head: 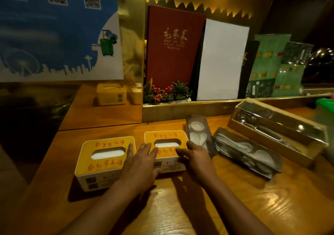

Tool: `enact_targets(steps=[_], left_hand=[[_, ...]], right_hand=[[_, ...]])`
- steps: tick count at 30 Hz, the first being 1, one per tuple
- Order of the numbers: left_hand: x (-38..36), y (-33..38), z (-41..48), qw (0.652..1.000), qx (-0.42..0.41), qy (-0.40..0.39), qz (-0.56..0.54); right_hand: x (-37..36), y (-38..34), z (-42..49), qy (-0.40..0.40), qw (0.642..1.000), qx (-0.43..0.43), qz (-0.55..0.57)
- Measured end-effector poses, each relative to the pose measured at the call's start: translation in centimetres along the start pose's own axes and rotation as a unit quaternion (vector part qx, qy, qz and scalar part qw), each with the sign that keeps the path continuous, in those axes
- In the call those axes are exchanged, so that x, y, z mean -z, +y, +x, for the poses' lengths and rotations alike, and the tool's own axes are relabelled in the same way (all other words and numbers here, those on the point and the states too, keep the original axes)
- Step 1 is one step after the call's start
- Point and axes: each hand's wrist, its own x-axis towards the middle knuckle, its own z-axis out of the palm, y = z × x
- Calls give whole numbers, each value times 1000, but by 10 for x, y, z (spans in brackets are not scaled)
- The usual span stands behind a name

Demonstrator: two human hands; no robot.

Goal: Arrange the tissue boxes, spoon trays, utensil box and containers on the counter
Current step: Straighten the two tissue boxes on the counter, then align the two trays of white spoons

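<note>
Two yellow-topped tissue boxes stand side by side on the wooden counter (198, 207). My left hand (142, 160) and my right hand (194, 158) grip the right tissue box (166, 137) from both sides, fingers lying on its lid. The left tissue box (103, 160) sits just beside my left hand. Right of the boxes lie two dark spoon trays holding white spoons, one narrow spoon tray (197, 131) and one longer spoon tray (247, 151) set at an angle. Behind them is the wooden utensil box (276, 131) with a clear lid.
A mirrored wall at the left reflects a tissue box. A raised ledge at the back carries a small berry plant (166, 92), a red menu (173, 46) and a white board (222, 59). A green container (325, 104) shows at the far right edge.
</note>
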Motion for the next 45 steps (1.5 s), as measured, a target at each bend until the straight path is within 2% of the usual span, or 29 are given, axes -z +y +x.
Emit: enact_targets(steps=[7, 13, 16, 19, 21, 24, 29, 32, 39, 45], left_hand=[[-8, 6, -8, 998, 11, 61, -2], [-6, 28, -8, 994, 75, 82, 13], [-9, 35, -9, 992, 109, 67, 14], [-10, 40, -8, 989, 137, 57, 14], [-7, 55, -7, 986, 159, 54, 10], [-5, 92, -6, 977, 187, 93, -32], [-13, 165, 5, 976, 141, 133, -97], [-20, 199, 15, 982, 114, 109, -104], [-49, 222, 23, 985, 122, -23, -119], [-54, 224, 23, 988, 115, -28, -103]], right_hand=[[4, 9, -12, -11, 1000, 22, 9], [5, 36, 2, -25, 994, 101, 32], [10, 64, 4, -41, 986, 156, 35], [16, 101, 10, -32, 993, 117, 15], [16, 124, 13, -47, 994, 93, -31], [11, 148, 12, -54, 990, 124, -25], [19, 173, 6, -71, 982, 174, 32], [25, 189, -4, -72, 976, 197, 53], [42, 205, -41, -122, 966, 217, 65], [66, 220, -42, -143, 956, 253, 51]])
